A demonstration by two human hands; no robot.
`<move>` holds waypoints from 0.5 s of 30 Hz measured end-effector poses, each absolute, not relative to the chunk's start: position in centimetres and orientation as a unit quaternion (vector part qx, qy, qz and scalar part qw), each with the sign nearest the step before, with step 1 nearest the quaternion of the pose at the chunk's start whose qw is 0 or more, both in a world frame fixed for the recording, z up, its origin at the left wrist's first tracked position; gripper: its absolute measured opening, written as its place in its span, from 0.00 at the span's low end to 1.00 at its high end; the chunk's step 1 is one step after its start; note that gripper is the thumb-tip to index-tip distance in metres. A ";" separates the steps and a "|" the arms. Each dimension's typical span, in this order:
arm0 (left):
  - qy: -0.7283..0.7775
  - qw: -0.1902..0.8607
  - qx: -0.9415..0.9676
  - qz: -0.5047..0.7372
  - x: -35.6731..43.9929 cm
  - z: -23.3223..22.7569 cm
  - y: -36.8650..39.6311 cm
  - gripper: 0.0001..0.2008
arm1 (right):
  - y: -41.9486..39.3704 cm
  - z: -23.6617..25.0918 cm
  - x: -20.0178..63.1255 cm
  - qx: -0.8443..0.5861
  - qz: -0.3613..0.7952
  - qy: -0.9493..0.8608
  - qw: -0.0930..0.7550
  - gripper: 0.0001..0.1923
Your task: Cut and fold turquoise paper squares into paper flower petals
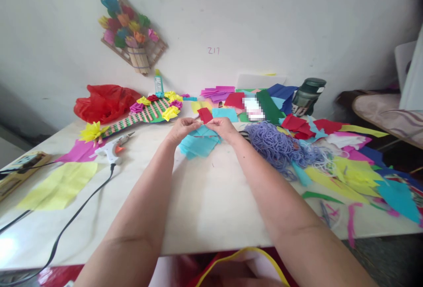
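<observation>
In the head view, a small turquoise square of thin paper (200, 132) was pinched between the closed fingertips of the left hand (181, 129) and right hand (223, 127), above a loose pile of turquoise paper squares (197, 145) near the white table's (205, 199) far edge. The sheet could probably be torn by uneven pulling, and the white glue gun (113, 148) toward the left edge might be snagged by its cord.

Left arm: bare forearm is stretched from the lower left of the frame up toward the centre.
Right arm: bare forearm is stretched from the lower right up toward the centre, so that the two arms converge.
Left hand (181, 128): held just above centre, knuckles up, fingers curled and pinched together.
Right hand (223, 127): held just beside the left, fingers likewise bent in and pinched.
Gap: the fingertips are brought close together, nearly meeting.
</observation>
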State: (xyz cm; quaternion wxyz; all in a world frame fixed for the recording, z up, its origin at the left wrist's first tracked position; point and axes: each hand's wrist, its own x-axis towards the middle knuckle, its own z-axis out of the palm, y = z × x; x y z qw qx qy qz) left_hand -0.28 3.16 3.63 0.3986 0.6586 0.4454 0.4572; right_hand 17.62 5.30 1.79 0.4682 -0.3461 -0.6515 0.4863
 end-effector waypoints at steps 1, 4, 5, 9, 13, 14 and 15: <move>0.448 0.394 0.660 0.456 -0.2 3.5 3.2 0.16 | 5.4 1.7 17.6 -0.343 0.476 -0.661 0.468 0.11; 0.447 0.402 0.656 0.457 -0.1 3.2 3.2 0.17 | 5.6 1.6 17.5 -0.341 0.460 -0.675 0.465 0.12; 0.443 0.412 0.653 0.456 -0.1 3.2 3.2 0.17 | 5.6 1.6 17.4 -0.342 0.455 -0.678 0.464 0.13; 0.426 0.452 0.644 0.446 -0.1 3.2 3.2 0.17 | 5.6 1.6 17.5 -0.349 0.430 -0.693 0.462 0.12; 0.420 0.446 0.649 0.452 -0.1 3.3 3.2 0.16 | 5.7 1.6 17.6 -0.356 0.401 -0.707 0.461 0.11; 0.419 0.445 0.650 0.452 0.0 3.3 3.2 0.16 | 5.7 1.6 17.6 -0.358 0.395 -0.709 0.462 0.10; 0.418 0.445 0.650 0.453 0.0 3.3 3.2 0.16 | 5.7 1.6 17.5 -0.360 0.391 -0.709 0.464 0.10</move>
